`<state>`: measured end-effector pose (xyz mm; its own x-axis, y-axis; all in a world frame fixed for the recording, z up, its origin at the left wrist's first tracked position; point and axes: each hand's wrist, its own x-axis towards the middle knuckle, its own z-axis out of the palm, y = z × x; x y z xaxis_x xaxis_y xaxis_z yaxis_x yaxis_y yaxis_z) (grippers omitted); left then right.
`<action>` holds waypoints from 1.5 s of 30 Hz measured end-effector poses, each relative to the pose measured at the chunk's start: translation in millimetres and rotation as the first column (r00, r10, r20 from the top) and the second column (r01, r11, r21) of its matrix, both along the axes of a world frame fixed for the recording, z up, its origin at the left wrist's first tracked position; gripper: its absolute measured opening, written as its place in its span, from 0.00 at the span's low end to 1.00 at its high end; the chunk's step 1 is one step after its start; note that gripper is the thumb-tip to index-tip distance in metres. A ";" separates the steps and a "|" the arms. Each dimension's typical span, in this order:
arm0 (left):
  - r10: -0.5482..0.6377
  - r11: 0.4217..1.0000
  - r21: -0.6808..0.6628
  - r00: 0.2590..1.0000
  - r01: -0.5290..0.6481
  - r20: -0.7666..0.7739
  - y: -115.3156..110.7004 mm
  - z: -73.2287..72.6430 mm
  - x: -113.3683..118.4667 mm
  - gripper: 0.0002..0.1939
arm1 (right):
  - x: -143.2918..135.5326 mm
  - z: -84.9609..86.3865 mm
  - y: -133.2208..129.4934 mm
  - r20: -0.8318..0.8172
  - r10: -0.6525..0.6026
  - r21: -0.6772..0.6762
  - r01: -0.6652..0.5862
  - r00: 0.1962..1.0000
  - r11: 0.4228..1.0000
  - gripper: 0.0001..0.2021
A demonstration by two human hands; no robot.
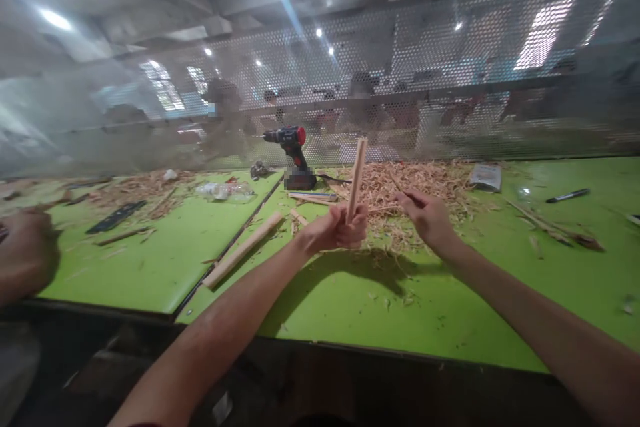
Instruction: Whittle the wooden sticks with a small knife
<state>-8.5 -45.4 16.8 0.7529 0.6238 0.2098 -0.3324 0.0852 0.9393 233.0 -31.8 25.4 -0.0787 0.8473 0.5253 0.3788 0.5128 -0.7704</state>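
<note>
My left hand (pixel 350 227) is closed around a pale wooden stick (pixel 357 177) held upright, with a line running along its length. To its right, my right hand (pixel 427 213) is raised with the fingers pinched on a thin brown strip (pixel 396 181) that looks like wood; its exact kind is hard to make out. A heap of curled wood shavings (pixel 430 180) lies behind and below both hands. Left of my left forearm, a thicker peeled wooden rod (pixel 245 250) rests on the green tabletop (pixel 350 320).
A cordless drill (pixel 295 153) stands at the back. A clear plastic bottle (pixel 225 191) and a dark flat tool (pixel 117 216) lie left. At right are a foil packet (pixel 486 177) and a black marker (pixel 567 196). Another person's hand (pixel 27 250) is at far left. Perforated mesh (pixel 310 100) borders the back.
</note>
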 end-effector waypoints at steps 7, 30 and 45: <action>-0.233 0.968 0.069 0.967 0.241 -0.107 7.7 -1.4 -0.8 0.45 | -0.6 -1.3 0.1 0.008 -0.013 0.032 0.013 1.000 0.999 0.20; 0.235 0.968 0.137 0.946 -0.208 -0.224 4.3 -4.6 -1.3 0.26 | 2.0 -3.8 3.5 0.065 -0.020 -0.005 0.020 0.998 1.000 0.25; -0.064 0.978 0.179 0.970 0.107 -0.233 -2.9 4.9 -7.3 0.39 | 3.2 -9.7 9.7 0.059 -0.021 0.021 0.020 0.998 1.000 0.18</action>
